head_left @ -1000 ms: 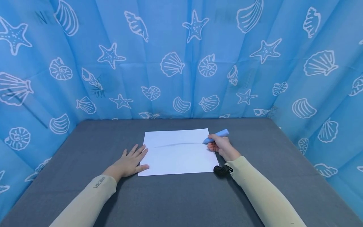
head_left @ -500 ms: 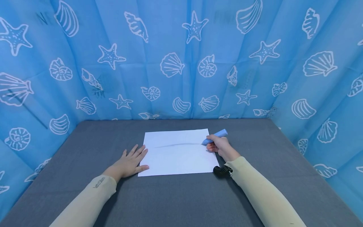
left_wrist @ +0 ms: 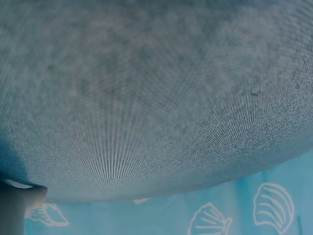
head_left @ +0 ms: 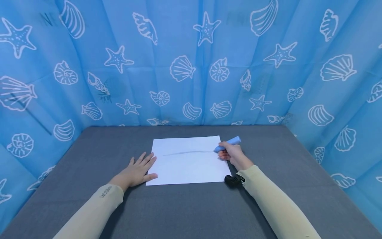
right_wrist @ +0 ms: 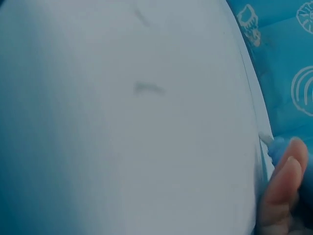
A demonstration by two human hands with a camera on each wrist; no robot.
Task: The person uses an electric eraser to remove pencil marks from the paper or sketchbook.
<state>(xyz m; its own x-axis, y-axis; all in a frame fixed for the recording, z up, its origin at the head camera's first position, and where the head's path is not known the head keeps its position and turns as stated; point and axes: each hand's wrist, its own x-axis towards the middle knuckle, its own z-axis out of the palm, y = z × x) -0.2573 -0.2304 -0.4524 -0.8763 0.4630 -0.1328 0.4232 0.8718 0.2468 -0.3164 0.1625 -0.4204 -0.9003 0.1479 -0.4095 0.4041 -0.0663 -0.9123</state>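
Observation:
A white sheet of paper (head_left: 188, 169) lies on the grey table, with a thin, slightly arched blue line across its upper half. My left hand (head_left: 135, 171) rests flat with spread fingers over the sheet's left edge. At the right edge my right hand (head_left: 234, 154) grips a thick light-blue marker (head_left: 234, 140), its tip at the right end of the line. The right wrist view shows the fingertips (right_wrist: 286, 181) around the marker (right_wrist: 279, 147), close above the paper (right_wrist: 186, 147). In the left wrist view only a dark bit of the hand shows at the lower left corner.
The grey cloth-covered table (head_left: 185, 212) reaches back to a blue curtain (head_left: 185, 89) printed with white shells and starfish, which also hangs along both sides. A black wrist device (head_left: 233, 180) sits under the right cuff, by the paper's lower right corner.
The marker tip has shifted very slightly at the right end of the line. My left hand and the paper have stayed in place; the head view has moved a little.

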